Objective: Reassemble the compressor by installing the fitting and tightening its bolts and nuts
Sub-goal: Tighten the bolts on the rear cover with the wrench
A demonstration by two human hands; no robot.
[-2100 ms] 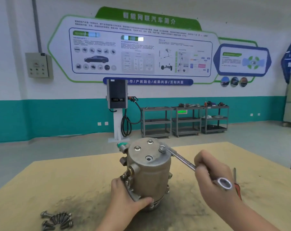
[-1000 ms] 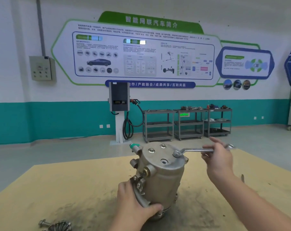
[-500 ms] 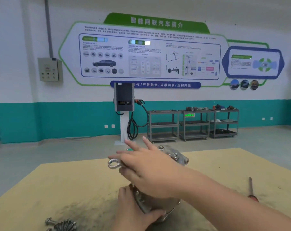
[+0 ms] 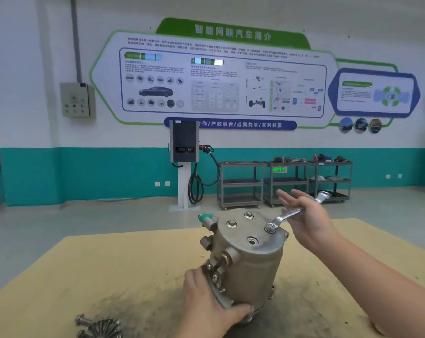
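Note:
A grey metal compressor stands upright, slightly tilted, on the workbench. Its round top carries several bolts, and a green-capped fitting sticks out at its upper left. My left hand grips the compressor's lower left side near a bracket. A silver wrench sits with its ring end on the right-hand top bolt and its handle pointing up to the right. My right hand holds that handle in the palm, with the fingers stretched out.
The bench has a yellow, oil-stained top. A pile of loose bolts lies at its near left edge. Behind are a grey floor, a charging post and metal shelf carts against the teal wall.
My right hand swung the wrench leftward over the compressor's top, then returned to the right. The wrench is seated again on the right-hand bolt. The left hand stayed on the compressor.

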